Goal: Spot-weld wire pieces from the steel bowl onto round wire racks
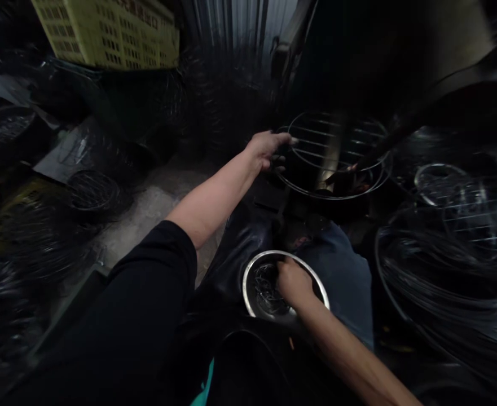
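My left hand [269,149] stretches forward to the left edge of a round wire rack [316,134] with straight parallel bars. Its fingers bend around the rim there, though the grip is dim and partly blurred. Down in my lap sits a metal bowl [250,304] with a shiny rim, holding a tangle of small thin wire pieces [267,287]. Inside this bowl is my right hand [294,280], fingers curled together and pointing down. What its fingertips hold is hidden. Below the rack, a flat bar [333,152] slants up through the ring area.
A yellow plastic crate [117,34] rests on a dark bin at the back left. Wire bundles [443,282] and more round racks [440,180] lie to the right. Coiled wire rings [93,189] are piled at left. A dark machine arm [400,129] slants in above the rack.
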Demonstrator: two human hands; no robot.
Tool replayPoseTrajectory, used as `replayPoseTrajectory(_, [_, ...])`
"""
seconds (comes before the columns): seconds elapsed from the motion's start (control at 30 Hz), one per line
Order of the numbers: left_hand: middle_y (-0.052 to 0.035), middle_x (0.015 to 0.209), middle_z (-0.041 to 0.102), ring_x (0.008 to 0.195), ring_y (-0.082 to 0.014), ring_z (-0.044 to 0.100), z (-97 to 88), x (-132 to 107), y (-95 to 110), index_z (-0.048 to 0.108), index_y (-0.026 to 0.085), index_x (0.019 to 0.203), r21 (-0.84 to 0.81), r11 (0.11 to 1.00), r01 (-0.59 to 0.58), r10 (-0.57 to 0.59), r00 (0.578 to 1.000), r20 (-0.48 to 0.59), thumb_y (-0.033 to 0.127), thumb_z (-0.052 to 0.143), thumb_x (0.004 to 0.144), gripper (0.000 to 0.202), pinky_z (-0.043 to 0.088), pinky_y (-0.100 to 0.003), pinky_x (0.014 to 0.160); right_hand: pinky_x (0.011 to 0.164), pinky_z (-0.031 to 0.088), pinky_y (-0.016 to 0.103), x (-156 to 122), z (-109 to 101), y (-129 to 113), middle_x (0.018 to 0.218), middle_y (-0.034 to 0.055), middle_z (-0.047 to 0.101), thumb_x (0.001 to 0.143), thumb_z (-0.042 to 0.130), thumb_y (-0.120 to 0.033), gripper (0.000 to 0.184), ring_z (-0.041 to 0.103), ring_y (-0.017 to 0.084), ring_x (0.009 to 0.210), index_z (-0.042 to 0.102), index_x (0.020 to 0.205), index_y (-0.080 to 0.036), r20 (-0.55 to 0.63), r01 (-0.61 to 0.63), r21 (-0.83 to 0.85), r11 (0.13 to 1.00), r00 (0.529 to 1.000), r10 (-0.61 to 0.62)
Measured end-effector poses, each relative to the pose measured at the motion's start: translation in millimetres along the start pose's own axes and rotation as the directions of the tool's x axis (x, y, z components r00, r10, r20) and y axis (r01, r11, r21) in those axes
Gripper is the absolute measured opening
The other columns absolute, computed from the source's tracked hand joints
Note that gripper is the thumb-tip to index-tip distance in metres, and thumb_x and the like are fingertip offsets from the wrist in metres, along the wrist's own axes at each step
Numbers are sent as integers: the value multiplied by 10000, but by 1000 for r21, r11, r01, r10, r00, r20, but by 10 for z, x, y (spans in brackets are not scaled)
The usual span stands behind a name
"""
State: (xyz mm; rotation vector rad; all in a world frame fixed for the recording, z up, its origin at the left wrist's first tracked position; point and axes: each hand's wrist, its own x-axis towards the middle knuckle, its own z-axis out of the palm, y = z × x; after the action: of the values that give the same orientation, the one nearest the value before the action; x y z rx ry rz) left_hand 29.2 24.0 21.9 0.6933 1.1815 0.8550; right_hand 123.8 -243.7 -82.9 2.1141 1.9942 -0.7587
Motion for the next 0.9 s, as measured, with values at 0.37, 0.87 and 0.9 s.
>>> replayPoseTrajectory(0.37, [-5, 831, 551, 756, -168, 560, 3, -41, 0, 568, 200, 910, 13, 1000, 20, -20, 1000, 13, 97, 801, 647, 366, 539, -414, 773, 850, 472, 297, -61, -128, 9, 1159, 153, 703, 889, 421, -54, 368, 669, 253, 1065, 772, 957, -144, 50, 14, -66, 998, 999, -10])
replayPoseTrajectory(0.87, [17, 761, 611, 692, -134, 580, 20, -226, -143, 613, 237, 1066, -53, 997, -54, 54, 998, 9, 125, 831, 579, 545, 522, -302, 665, 549, 531, 293, 179, -1215, 458, 652, 32, 732, 662, 773, -440, 305, 662, 191, 552, 799, 833, -189, -528, 307, 782, 543, 790, 313])
replayPoseTrajectory(0.9, [21, 755, 607, 676, -125, 572, 33, -262, -162, 617, 230, 1055, -47, 997, -59, 60, 998, 13, 132, 834, 573, 537, 517, -291, 652, 516, 514, 281, 251, -1286, 432, 604, 22, 709, 683, 765, -430, 296, 642, 180, 506, 796, 838, -179, -552, 311, 776, 549, 755, 354])
